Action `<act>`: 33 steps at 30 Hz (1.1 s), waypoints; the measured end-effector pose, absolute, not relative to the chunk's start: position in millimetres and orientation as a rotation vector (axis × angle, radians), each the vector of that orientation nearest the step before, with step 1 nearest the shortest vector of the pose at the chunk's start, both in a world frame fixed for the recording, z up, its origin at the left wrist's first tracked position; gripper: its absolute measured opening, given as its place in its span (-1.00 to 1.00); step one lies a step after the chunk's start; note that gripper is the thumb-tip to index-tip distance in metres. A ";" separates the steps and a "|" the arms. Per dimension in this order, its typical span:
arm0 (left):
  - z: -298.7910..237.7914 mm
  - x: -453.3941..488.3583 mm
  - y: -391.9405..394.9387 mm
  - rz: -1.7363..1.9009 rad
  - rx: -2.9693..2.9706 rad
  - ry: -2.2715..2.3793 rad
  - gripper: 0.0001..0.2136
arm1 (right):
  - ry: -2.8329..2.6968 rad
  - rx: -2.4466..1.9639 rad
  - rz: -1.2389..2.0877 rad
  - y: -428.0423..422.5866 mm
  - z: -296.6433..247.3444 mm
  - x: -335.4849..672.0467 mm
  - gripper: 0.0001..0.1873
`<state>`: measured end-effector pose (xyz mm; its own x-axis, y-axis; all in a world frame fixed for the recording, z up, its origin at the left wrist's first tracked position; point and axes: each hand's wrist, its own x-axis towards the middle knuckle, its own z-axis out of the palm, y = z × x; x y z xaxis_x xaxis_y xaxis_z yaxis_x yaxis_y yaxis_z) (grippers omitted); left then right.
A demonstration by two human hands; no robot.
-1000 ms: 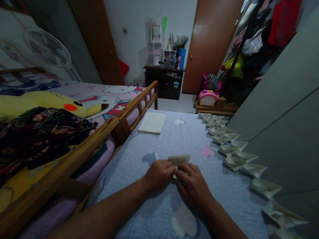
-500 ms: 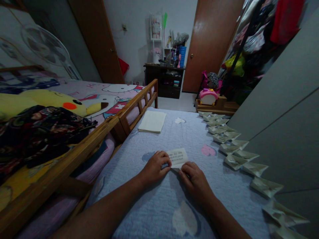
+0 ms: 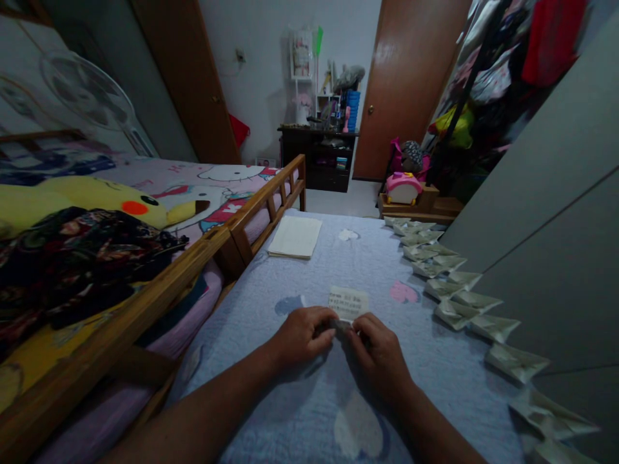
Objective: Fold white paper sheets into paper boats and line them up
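Observation:
A small folded sheet of printed paper point(image 3: 349, 301) is held between both hands, just above the blue bedspread. My left hand point(image 3: 309, 332) pinches its near left corner, thumb and fingers closed. On the near right corner, my right hand point(image 3: 380, 341) grips the paper the same way. The paper's near edge is bent up between the fingertips, and its lower part is partly hidden by them. Farther forward lies a stack of paper sheets point(image 3: 295, 236). Along the right edge runs a row of folded paper boats point(image 3: 457, 314), several of them.
The bedspread point(image 3: 251, 386) carries heart prints. A wooden bed rail point(image 3: 213, 241) runs along the left, with a yellow plush toy point(image 3: 104, 196) and dark patterned cloth point(image 3: 82, 258) beyond it. A pale cabinet point(image 3: 546, 225) stands close on the right. A dark shelf point(image 3: 314, 158) is at the back.
The near edge of the paper has been bent up further between the fingers. My left hand has shifted slightly nearer and the paper slightly to the right.

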<state>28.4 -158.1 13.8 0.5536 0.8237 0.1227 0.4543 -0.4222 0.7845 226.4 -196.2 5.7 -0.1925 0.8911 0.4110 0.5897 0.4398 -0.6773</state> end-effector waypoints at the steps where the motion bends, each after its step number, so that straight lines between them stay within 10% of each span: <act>1: 14.9 28.4 -158.6 0.651 2.065 0.973 -0.80 | -1.900 -1.242 0.472 -196.4 5.5 226.3 -0.81; 7: 13.8 30.9 -157.5 0.718 1.924 0.981 -0.60 | -1.968 -1.137 0.625 -199.2 8.7 227.0 -0.90; 13: 8.8 39.9 -155.1 0.797 1.674 1.129 -0.86 | -1.802 -1.168 0.355 -194.7 8.9 233.7 -0.89; 17: 4.3 43.0 -151.5 0.890 1.491 1.027 -0.85 | -1.628 -1.325 0.157 -187.4 3.9 240.8 -0.61; 33: 5.7 30.3 -138.6 0.840 1.605 1.123 -0.81 | -1.587 -1.523 0.830 -181.1 -2.3 240.1 -0.42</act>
